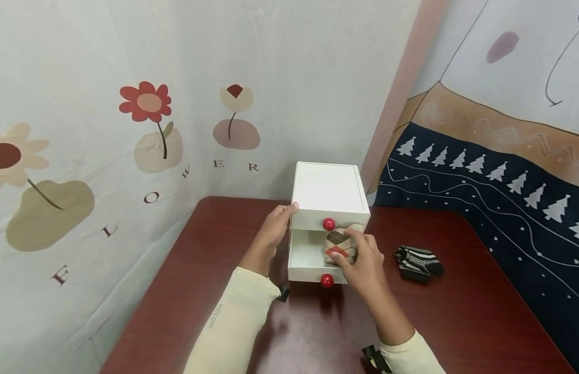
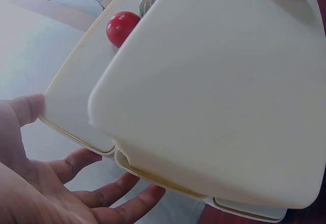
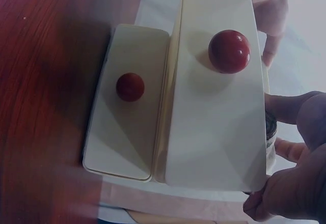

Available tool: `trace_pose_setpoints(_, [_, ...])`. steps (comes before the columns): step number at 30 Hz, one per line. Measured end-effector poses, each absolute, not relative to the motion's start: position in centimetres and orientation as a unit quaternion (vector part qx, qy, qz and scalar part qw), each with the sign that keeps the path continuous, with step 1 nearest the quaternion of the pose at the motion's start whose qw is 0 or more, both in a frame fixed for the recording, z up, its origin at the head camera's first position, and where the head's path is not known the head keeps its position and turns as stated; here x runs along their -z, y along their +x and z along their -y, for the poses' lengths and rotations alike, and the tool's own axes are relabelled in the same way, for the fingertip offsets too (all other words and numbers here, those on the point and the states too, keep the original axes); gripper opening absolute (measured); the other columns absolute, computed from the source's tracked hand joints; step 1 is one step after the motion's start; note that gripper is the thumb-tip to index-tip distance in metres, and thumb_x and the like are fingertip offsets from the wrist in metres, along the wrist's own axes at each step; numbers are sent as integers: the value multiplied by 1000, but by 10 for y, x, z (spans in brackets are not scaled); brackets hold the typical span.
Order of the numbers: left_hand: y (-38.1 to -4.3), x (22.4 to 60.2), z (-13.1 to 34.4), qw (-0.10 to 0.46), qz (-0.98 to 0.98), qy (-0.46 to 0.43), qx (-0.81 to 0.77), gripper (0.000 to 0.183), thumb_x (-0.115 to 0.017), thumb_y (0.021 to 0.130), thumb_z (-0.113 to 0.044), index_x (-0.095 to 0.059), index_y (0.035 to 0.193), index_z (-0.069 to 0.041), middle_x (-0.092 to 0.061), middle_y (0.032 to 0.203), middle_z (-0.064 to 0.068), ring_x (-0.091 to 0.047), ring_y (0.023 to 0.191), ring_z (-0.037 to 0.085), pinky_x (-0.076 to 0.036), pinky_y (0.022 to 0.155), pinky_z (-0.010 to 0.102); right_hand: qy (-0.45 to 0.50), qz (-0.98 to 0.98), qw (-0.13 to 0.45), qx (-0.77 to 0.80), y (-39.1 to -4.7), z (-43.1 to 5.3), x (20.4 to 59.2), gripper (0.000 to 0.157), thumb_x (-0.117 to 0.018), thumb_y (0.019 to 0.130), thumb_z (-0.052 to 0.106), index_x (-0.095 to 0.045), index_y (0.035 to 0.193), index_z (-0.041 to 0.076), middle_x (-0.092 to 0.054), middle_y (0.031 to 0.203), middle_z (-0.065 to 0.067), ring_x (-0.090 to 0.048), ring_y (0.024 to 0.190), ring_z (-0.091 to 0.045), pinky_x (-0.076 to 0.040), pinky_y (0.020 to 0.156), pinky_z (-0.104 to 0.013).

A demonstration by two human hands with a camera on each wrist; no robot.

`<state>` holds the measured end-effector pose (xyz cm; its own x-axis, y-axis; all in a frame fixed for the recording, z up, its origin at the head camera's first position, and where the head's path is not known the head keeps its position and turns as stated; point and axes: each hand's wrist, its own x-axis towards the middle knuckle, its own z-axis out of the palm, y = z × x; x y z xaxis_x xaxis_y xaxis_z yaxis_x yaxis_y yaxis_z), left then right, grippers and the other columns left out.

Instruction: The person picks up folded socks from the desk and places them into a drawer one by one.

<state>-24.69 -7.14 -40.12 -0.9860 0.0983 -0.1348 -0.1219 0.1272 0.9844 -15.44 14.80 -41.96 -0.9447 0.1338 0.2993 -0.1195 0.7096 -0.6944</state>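
A small white drawer cabinet (image 1: 329, 187) with red knobs stands on the table. Its middle drawer (image 1: 303, 275) is pulled out, and the bottom one (image 3: 137, 132) is closed in the right wrist view. My right hand (image 1: 368, 267) holds a folded argyle sock bundle (image 1: 337, 243), brown, beige and red, at the right side of the open drawer. In the right wrist view the drawer front hides most of that bundle. My left hand (image 1: 275, 231) steadies the cabinet's left side, thumb at the top front corner and fingers extended along the side (image 2: 76, 183).
A folded black, grey and white patterned sock bundle (image 1: 418, 262) lies on the reddish-brown table (image 1: 214, 270), right of the cabinet. Behind the table hangs a pale cloth (image 1: 289, 93) with flower prints. A dark blue tree-print cloth (image 1: 481, 208) borders the right side.
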Motion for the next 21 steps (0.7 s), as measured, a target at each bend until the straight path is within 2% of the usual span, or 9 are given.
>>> trace_pose_setpoints(4, [-246, 401, 72, 83, -749, -9, -658, 60, -55, 107, -62, -59, 139, -12, -56, 157, 18, -40, 160, 44, -22, 130, 75, 11, 917, 161, -364, -157, -144, 416, 60, -93, 89, 18, -66, 143, 12, -62, 135, -25, -64, 121, -48, -55, 95, -60])
trace_pose_setpoints(6, [-245, 401, 72, 84, -749, -11, -657, 61, -55, 107, -63, -59, 140, -12, -56, 158, 18, -40, 160, 44, -22, 130, 75, 15, 920, 151, -362, -158, -142, 415, 60, -92, 89, 18, -66, 142, 11, -63, 135, -26, -65, 120, -46, -57, 95, -60])
trace_pose_setpoints(12, [-246, 403, 71, 82, -751, -13, -655, 60, -55, 108, -61, -59, 140, -10, -57, 156, 18, -41, 159, 44, -23, 130, 74, 25, 926, 114, -359, -165, -137, 412, 57, -92, 89, 18, -69, 140, 10, -65, 128, -26, -64, 114, -41, -58, 92, -57])
trace_pose_setpoints(18, [-247, 402, 71, 76, -752, -9, -654, 59, -54, 108, -60, -59, 138, -9, -58, 153, 20, -45, 156, 44, -27, 130, 72, 45, 933, 94, -344, -174, -136, 411, 45, -91, 89, 16, -74, 130, 8, -69, 126, -25, -63, 116, -41, -56, 94, -58])
trace_pose_setpoints(21, [-247, 401, 71, 75, -754, -7, -653, 59, -54, 108, -60, -59, 137, -8, -59, 152, 20, -47, 154, 43, -28, 129, 72, 57, 936, 86, -336, -176, -135, 411, 38, -89, 90, 14, -75, 125, 7, -72, 118, -23, -63, 109, -37, -54, 86, -51])
